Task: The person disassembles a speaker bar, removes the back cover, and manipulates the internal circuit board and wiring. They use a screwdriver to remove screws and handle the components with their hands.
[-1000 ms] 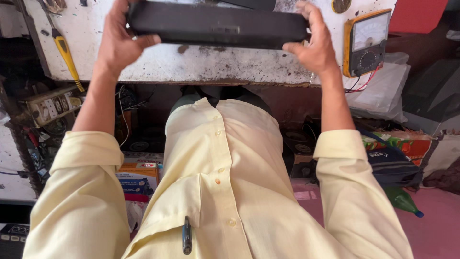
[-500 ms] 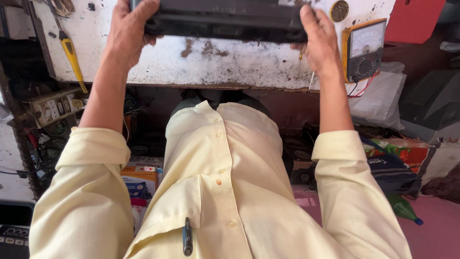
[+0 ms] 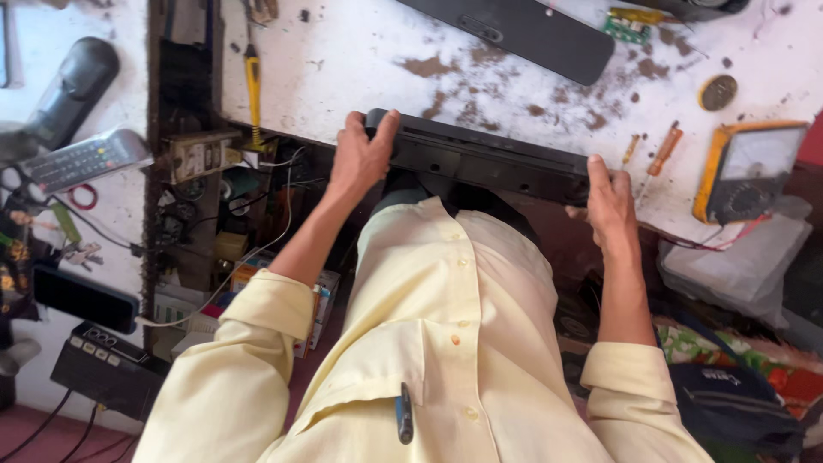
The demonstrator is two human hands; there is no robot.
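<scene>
In the head view, the long black plastic bar-shaped device lies across the middle of the frame, at the near edge of the worn white workbench, slanting slightly down toward the right. The left hand is closed around the left end of this device, with the thumb on top and the fingers wrapped over the end. The right hand holds the right end, the fingers pressed on its edge. Both hands grip the same device, one at each end.

At the upper middle of the frame a second long black flat panel lies on the workbench, well apart from the hands. At the right, a yellow analogue multimeter rests near the bench edge, and two small screwdrivers with orange handles lie between it and the right hand. At the upper left, a yellow-handled screwdriver lies near the bench's left edge. At the far left of the frame lies a grey remote control.
</scene>
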